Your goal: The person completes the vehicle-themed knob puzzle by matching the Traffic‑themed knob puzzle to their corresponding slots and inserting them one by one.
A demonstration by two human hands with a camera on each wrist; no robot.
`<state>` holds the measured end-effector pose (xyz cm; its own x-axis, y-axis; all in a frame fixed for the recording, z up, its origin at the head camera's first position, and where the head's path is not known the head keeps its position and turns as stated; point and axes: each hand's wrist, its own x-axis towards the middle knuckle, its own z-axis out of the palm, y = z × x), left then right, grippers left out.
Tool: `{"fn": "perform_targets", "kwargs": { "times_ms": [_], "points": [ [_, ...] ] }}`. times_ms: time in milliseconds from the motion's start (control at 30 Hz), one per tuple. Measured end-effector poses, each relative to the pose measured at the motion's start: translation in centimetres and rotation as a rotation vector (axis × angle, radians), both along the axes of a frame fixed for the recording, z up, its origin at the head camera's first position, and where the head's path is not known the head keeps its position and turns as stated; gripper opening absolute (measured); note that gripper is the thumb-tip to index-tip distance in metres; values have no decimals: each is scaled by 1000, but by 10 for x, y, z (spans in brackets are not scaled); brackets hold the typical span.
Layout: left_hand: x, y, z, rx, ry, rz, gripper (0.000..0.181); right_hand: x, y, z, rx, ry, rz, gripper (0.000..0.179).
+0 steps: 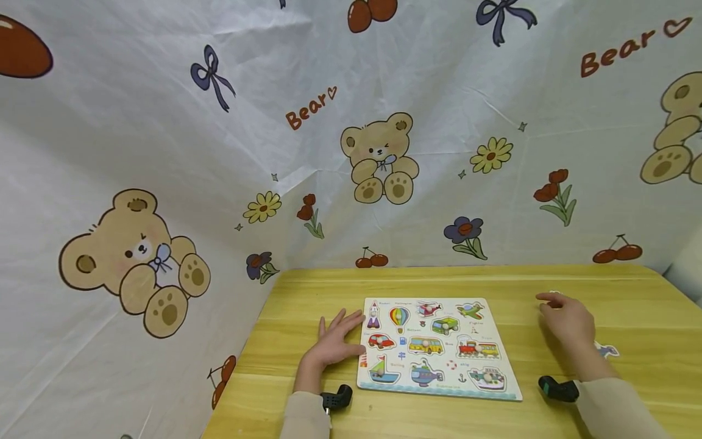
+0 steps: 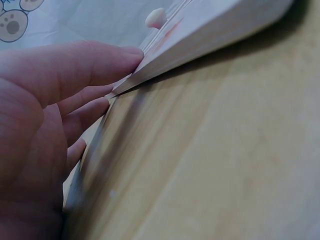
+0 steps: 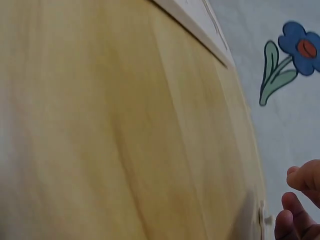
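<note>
A white wooden knob puzzle board with printed vehicles lies on the table. My left hand is at its left edge, thumb and fingertips touching the rim, fingers fairly straight. In the left wrist view the thumb rests against the board's side, below a pale round knob. To the right of the board, my right hand hovers over the table with loosely bent fingers, nothing visible in them. Just beyond its fingertips, mostly hidden, lies a small puzzle piece, its knob visible in the right wrist view.
Another loose piece, blue and white, lies partly behind the right forearm. The yellow wood-grain table meets a white cloth backdrop printed with bears and flowers. Each wrist wears a black device, such as the right wrist device.
</note>
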<state>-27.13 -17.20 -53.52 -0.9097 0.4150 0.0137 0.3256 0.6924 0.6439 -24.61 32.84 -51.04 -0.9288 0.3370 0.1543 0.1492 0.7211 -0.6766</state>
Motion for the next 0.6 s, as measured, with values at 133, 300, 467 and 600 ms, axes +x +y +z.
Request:
{"fn": "perform_targets", "kwargs": {
  "times_ms": [133,300,467,600],
  "points": [
    [-1,0,1,5,-1,0,76,-3,11,-1,-69,-66,-50,43],
    [0,-1,1,-1,2,0,76,-7,18,-1,-70,-127,-94,47],
    [1,0,1,-6,-4,-4,77,-10,26,-1,-49,-165,-134,49],
    [1,1,0,-7,2,-6,76,-14,29,1,-34,-202,-146,53]
  ]
}}
